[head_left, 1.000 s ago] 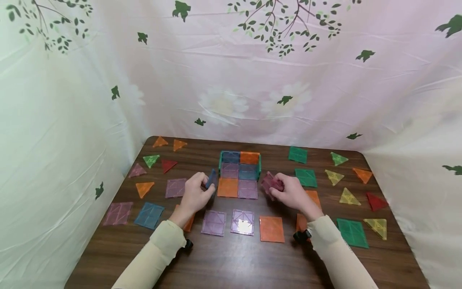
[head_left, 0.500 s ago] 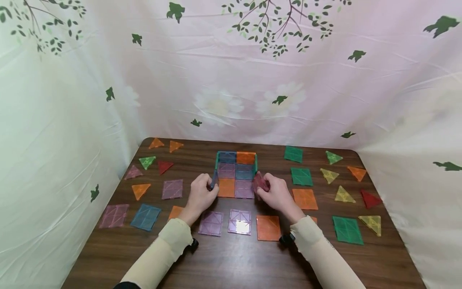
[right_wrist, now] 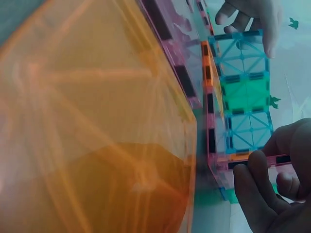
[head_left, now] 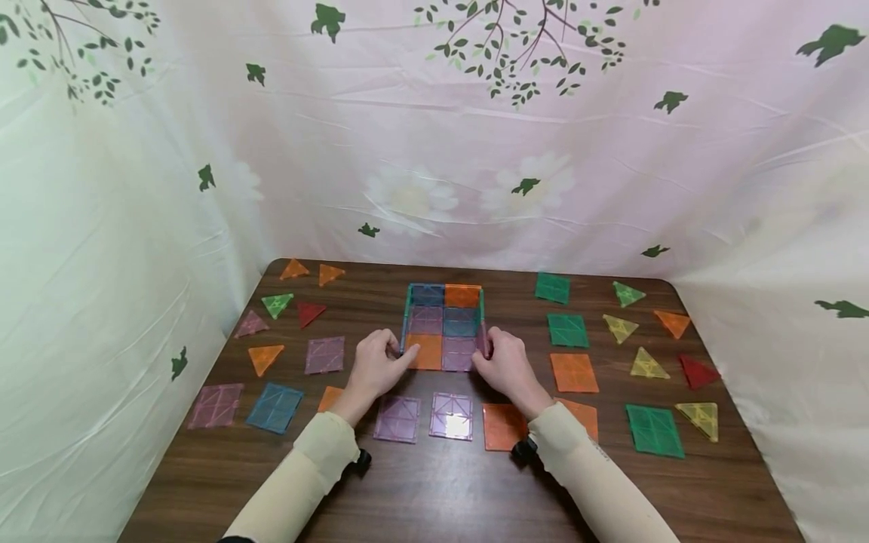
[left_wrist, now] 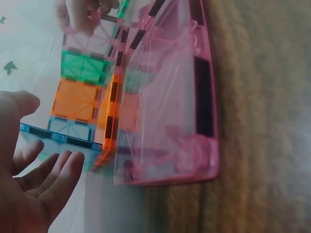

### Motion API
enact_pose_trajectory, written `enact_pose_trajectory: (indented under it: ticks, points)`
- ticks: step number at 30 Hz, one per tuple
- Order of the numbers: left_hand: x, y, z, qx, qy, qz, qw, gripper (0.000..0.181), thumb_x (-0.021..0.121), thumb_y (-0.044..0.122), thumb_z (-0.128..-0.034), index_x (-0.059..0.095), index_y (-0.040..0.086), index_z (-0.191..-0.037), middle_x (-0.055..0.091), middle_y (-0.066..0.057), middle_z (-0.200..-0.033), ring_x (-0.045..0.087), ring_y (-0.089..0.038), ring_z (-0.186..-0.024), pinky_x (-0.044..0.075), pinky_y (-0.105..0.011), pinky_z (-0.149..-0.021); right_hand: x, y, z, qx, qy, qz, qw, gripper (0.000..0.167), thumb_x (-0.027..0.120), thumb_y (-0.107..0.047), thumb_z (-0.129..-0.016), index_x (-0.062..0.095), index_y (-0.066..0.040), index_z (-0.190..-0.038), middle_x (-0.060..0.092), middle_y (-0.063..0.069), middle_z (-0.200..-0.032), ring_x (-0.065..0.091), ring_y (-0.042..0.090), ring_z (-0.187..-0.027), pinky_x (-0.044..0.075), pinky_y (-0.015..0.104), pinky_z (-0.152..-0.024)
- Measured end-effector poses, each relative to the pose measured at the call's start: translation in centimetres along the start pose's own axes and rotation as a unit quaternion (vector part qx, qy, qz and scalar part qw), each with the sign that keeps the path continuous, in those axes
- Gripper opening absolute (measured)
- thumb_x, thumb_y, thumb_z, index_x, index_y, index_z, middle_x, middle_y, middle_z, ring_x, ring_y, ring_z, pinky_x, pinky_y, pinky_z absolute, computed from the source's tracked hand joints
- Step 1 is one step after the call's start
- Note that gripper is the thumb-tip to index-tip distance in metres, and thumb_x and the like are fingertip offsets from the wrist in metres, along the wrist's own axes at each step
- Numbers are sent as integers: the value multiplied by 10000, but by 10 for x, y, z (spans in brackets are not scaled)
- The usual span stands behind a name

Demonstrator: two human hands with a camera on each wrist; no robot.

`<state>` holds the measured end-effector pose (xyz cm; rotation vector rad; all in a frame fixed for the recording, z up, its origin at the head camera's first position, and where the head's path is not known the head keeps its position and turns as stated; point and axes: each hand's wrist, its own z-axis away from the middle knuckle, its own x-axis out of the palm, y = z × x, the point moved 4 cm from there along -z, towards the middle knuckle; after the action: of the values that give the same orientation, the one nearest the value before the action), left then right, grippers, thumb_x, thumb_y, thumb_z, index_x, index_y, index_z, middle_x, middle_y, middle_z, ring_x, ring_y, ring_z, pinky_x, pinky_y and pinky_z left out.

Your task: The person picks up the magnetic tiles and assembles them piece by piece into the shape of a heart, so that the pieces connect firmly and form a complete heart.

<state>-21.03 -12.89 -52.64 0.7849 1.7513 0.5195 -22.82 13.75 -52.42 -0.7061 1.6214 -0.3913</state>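
Note:
A low open-fronted box of translucent magnetic tiles stands mid-table, with flat floor tiles including an orange tile (head_left: 428, 358) and a purple tile (head_left: 459, 354). Its left side ends in an upright blue magnetic tile (left_wrist: 60, 138). My left hand (head_left: 380, 363) is around that tile; in the left wrist view its fingers lie loosely outside it and the thumb is spread away. On the right side stands an upright pink magnetic tile (right_wrist: 231, 165), in line with the green wall tile (head_left: 481, 303). My right hand (head_left: 505, 363) pinches the pink tile between thumb and fingers.
In front of the box lie two purple tiles (head_left: 397, 419) and an orange square (head_left: 504, 427). More squares, such as a blue one (head_left: 274, 408) and a green one (head_left: 654, 431), lie on both sides, with several triangles (head_left: 649, 364) farther out. A printed curtain (head_left: 434, 226) encloses the table.
Both hands have moved inward to the box's front sides. The blue and pink tiles now stand upright against the floor tiles, continuing the side walls. My left thumb has spread from the blue tile.

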Motion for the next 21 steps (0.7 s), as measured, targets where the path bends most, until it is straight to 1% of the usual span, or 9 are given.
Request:
enact_pose_trajectory:
  ticks: [3, 7, 10, 14, 17, 20, 21]
  points:
    - [-2, -2, 5, -221, -261, 23, 9994, 398, 820, 415, -915, 579, 126, -785, 602, -9, -771, 592, -93, -672, 535, -296, -632, 2, -1, 0, 74, 39, -29, 10000, 204, 732, -168, -868, 548, -114, -800, 531, 43, -722, 508, 202, -649, 436, 318, -564]
    - [-3, -3, 10, -258, -416, 147, 9987, 359, 825, 386, -916, 604, 120, -820, 626, -9, -796, 616, -75, -671, 551, -283, -628, 2, -3, 0, 215, 51, -80, 9997, 250, 747, -194, -891, 526, -115, -805, 520, 41, -700, 504, 197, -620, 427, 321, -552]
    - [-4, -5, 10, -331, -508, 281, 9978, 307, 834, 327, -913, 619, 118, -852, 667, -29, -825, 643, -83, -670, 566, -300, -630, 2, -5, 0, 315, 73, -71, 9995, 217, 717, -181, -892, 525, -108, -823, 524, 43, -700, 518, 197, -624, 432, 321, -553]
    - [-2, -9, 9, -626, -818, 281, 9943, 268, 848, 275, -900, 630, 122, -928, 710, -37, -881, 671, -106, -703, 584, -342, -665, 1, -8, 0, 466, 80, -30, 9989, 165, 686, -157, -881, 537, -95, -847, 538, 51, -705, 539, 207, -636, 444, 321, -553]
    - [0, -13, 9, -794, -1083, 117, 9909, 274, 849, 264, -897, 646, 110, -998, 720, -27, -901, 676, -130, -751, 589, -372, -713, 1, -8, 2, 573, -35, -78, 9983, 180, 698, -175, -894, 541, -86, -875, 544, 59, -710, 545, 206, -636, 448, 317, -553]
    - [0, -15, 10, -814, -1268, 36, 9886, 265, 839, 252, -906, 676, 87, -1035, 729, -27, -901, 685, -152, -784, 590, -394, -753, 2, -5, 4, 600, -287, -170, 9976, 260, 728, -263, -934, 530, -98, -899, 543, 56, -719, 534, 193, -628, 441, 312, -549]
    - [-1, -15, 11, -797, -1329, 32, 9879, 257, 833, 249, -910, 687, 81, -1038, 731, -29, -903, 689, -151, -790, 592, -395, -762, 1, -4, 4, 547, -382, -172, 9976, 294, 742, -299, -942, 528, -101, -904, 544, 51, -728, 527, 188, -629, 437, 311, -553]
